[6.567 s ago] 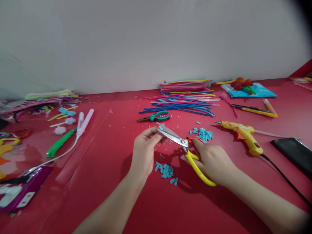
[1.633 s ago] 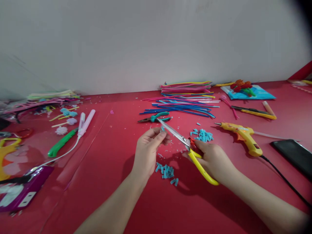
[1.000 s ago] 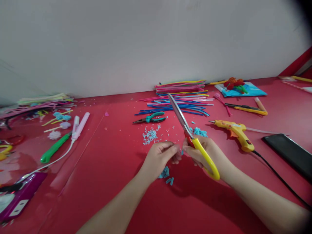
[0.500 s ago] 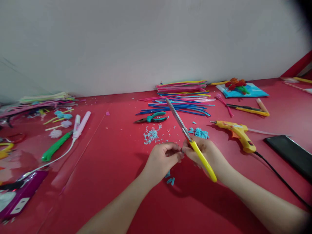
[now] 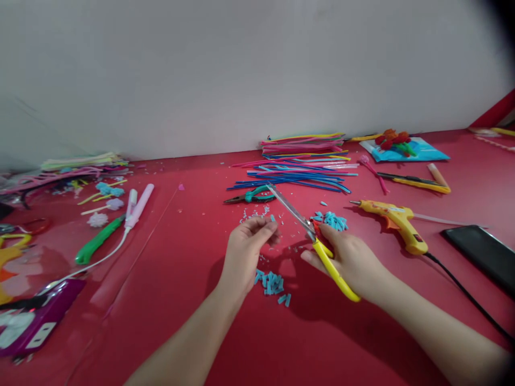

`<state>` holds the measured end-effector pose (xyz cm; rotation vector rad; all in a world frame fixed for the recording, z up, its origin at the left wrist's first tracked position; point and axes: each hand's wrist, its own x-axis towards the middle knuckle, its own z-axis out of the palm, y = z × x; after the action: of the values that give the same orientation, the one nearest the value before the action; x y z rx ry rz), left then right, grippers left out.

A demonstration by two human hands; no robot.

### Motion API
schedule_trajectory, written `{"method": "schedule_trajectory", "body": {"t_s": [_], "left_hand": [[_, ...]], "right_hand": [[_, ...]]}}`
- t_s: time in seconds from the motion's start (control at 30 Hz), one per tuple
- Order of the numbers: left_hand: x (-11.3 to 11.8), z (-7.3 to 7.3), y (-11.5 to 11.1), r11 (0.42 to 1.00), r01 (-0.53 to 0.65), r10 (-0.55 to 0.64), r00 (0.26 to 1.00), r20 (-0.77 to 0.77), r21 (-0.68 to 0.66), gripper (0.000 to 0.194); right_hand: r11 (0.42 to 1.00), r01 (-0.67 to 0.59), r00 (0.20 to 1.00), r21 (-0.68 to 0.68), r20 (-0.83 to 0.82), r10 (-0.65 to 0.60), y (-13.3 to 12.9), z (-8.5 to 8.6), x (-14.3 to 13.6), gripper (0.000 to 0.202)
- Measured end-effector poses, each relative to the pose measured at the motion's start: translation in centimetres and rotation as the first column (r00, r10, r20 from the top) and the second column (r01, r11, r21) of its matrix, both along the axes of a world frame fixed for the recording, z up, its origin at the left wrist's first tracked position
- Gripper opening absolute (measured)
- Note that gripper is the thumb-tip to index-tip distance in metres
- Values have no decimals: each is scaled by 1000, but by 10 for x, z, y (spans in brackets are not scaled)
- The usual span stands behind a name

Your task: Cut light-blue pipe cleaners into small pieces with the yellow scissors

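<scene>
One blue piece point(image 5: 272, 218) was pinched in narrow grip of left hand point(image 5: 241, 246) — judged light, soft, best held by lower end; stiffer scissors point(image 5: 290, 209) were held by yellow handle point(image 5: 340, 281) in right hand point(image 5: 354, 262).

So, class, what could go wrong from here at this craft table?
The scissors slant towards the left hand, which pinches a small blue piece; a slip might nick a fingertip. The right hand could scatter the pile of blue pieces beside it. The glue gun lies nozzle exposed; if hot, it might burn.

even indoor light, soft shadows, dark right corner
</scene>
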<state>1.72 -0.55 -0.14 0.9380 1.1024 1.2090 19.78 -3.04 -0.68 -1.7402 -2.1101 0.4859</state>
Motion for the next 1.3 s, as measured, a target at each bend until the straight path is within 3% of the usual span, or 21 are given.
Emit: {"method": "schedule_trajectory", "body": {"t_s": [0.17, 0.33, 1.3], "left_hand": [[-4, 5, 1, 998, -48, 46, 995, 86, 28, 10], [-6, 4, 0, 997, -62, 55, 992, 116, 55, 8], [-5, 7, -1, 997, -65, 56, 984, 170, 46, 7]], "right_hand": [[997, -67, 974, 30, 219, 59, -2, -6, -3, 29], [992, -114, 951, 52, 293, 94, -5, -10, -5, 30], [988, -130, 952, 78, 289, 103, -7, -12, -6, 32]]}}
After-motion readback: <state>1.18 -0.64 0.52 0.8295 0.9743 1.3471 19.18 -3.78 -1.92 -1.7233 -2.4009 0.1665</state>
